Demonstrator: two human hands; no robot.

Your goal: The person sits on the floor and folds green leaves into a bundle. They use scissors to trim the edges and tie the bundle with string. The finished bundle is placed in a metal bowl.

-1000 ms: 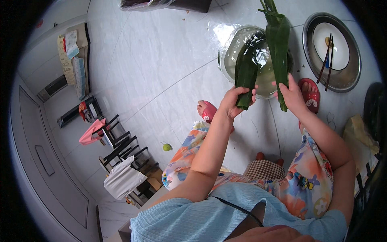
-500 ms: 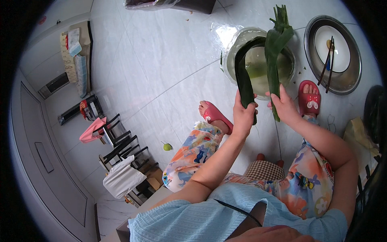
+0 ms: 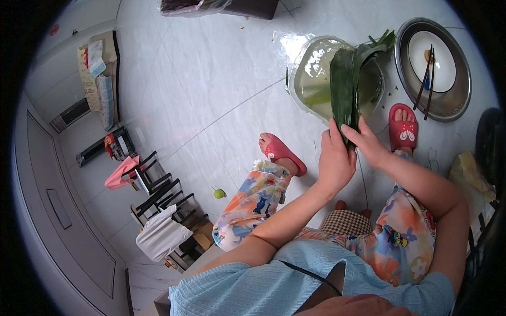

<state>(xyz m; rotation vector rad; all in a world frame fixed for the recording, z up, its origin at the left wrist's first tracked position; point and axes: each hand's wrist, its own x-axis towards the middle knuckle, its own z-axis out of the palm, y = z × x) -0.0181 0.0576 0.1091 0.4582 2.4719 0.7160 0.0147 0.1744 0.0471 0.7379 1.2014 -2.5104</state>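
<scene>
My left hand (image 3: 337, 158) is closed round the lower end of a broad, dark green leaf (image 3: 342, 84). Right beside it, my right hand (image 3: 367, 145) grips several long green leaves (image 3: 371, 50), whose cut ends bend away to the right. The two lots of leaves lie side by side and partly overlap, so their lower ends are hidden by my fingers. Under them on the floor stands a pale, see-through basin (image 3: 292, 87) with cloudy water and more green leaf (image 3: 318, 97) in it.
At right, a steel basin (image 3: 459, 108) holds a white dish (image 3: 446, 63) with brown chopsticks (image 3: 431, 87) across it. My feet in red slippers (image 3: 287, 155) flank the water basin. A green fruit (image 3: 219, 194) lies on the tiles; black chairs (image 3: 158, 192) stand at left, a dark bin (image 3: 250, 8) far off.
The leaf in my left hand has swung right and straightened against the leaves in my right hand. Both hands have come together, and the right-hand leaves now droop to the right.
</scene>
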